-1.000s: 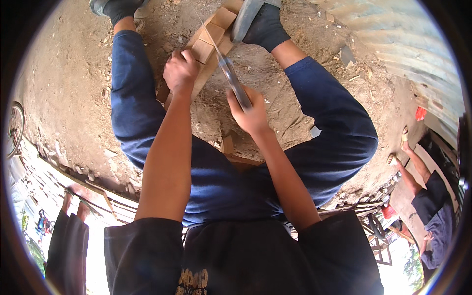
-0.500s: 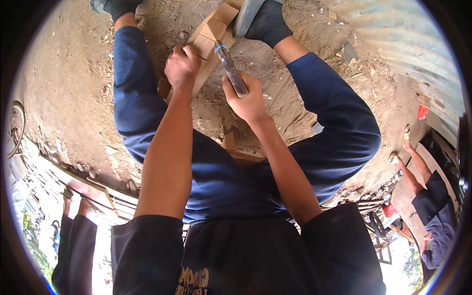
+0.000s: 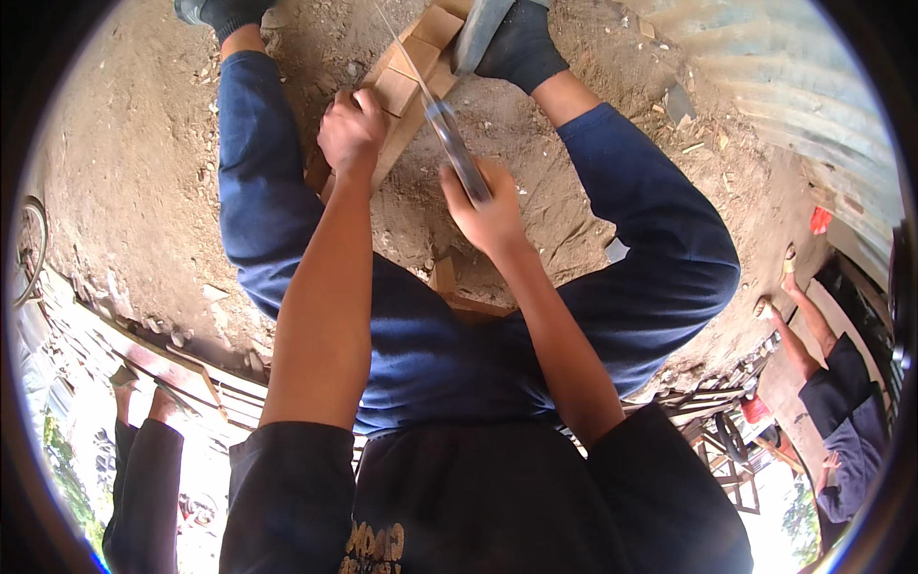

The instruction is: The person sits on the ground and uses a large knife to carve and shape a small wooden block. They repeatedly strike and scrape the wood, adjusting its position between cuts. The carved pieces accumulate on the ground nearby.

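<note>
My left hand (image 3: 351, 127) is closed on the near end of a stack of light wooden pieces (image 3: 417, 55), which lies slanting on the dirt between my feet. My right hand (image 3: 483, 201) is closed round the dark handle of a saw (image 3: 453, 145), just right of and below my left hand. The saw's thin blade, slightly blurred, reaches up-left across the wooden pieces. My right shoe (image 3: 475, 35) is against the far part of the wood. My legs are spread on either side of it.
The dirt ground (image 3: 143, 163) has chips and debris. A corrugated metal sheet (image 3: 784, 77) stands at right, near a red object (image 3: 820, 218). Another person (image 3: 841, 421) is at lower right; another person's legs (image 3: 143, 469) show at lower left. A bicycle wheel (image 3: 34, 244) is at left.
My right hand with the saw moved forward, away from my body, about half a second ago and has since drawn back a little. My left hand has stayed on the wood.
</note>
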### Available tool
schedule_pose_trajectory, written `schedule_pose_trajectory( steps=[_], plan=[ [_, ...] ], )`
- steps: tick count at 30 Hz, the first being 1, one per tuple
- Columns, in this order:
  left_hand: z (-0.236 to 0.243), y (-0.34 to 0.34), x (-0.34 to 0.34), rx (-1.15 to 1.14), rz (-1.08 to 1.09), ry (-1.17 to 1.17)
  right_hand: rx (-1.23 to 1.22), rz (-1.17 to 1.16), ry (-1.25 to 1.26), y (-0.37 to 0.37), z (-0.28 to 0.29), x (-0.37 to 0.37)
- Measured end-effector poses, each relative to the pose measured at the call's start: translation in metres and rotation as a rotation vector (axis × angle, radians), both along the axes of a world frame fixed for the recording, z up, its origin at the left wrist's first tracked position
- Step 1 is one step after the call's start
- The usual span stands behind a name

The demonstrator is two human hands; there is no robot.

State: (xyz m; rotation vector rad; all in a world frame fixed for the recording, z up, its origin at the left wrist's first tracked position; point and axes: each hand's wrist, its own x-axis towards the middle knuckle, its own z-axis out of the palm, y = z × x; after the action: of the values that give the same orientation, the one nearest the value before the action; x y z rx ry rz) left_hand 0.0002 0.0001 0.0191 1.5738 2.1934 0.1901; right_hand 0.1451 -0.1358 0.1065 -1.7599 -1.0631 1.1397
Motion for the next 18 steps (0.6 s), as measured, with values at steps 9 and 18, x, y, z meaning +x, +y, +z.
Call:
schedule_pose_trajectory(
  steps=[9,18],
  plan=[
    [0.002,0.001,0.002,-0.038,-0.012,0.011,0.032,-0.019,-0.001,0.013,-0.006,-0.002],
    [0.003,0.003,0.004,-0.015,-0.018,0.014,0.078,-0.024,0.058,-0.065,0.011,0.017]
  ],
)
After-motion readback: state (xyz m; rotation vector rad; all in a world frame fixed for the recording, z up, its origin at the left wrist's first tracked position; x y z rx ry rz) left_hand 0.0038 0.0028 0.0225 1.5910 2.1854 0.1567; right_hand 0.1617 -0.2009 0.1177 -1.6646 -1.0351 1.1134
